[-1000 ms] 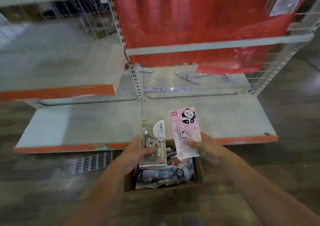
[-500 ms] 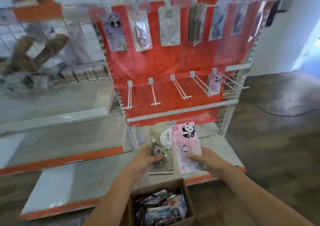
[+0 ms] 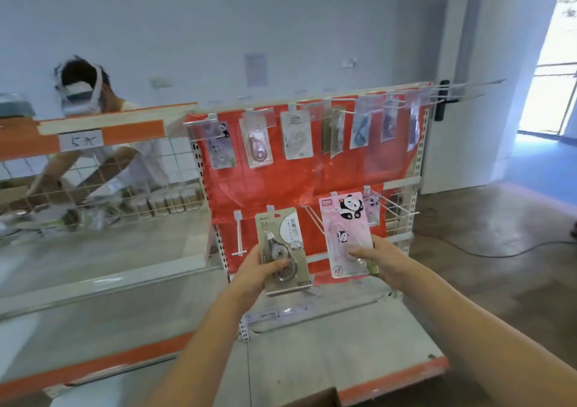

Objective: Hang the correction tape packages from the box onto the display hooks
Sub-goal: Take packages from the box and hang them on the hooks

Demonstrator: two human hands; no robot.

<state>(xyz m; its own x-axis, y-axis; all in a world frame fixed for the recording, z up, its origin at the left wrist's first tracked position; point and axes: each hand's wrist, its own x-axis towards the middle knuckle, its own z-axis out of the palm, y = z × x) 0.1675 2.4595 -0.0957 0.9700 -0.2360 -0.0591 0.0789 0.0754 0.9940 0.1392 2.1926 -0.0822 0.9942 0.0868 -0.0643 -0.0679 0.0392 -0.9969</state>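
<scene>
Pink card with a cartoon panda and the word "PANDA" marks the package (image 3: 346, 235) held upright in the right hand (image 3: 379, 261), its fingers (image 3: 359, 252) curled over the front; the left hand (image 3: 260, 269) grips a beige package (image 3: 282, 250) printed "36", thumb across the clear blister; both sit before the red backing sheet (image 3: 281, 182), just below the lower row of white hooks (image 3: 239, 238); an upper hung pack (image 3: 296, 138) also reads "36"; a handwritten shelf tag (image 3: 81, 140) shows "5元"; the box's cardboard edge (image 3: 315, 399) peeks in at the bottom.
</scene>
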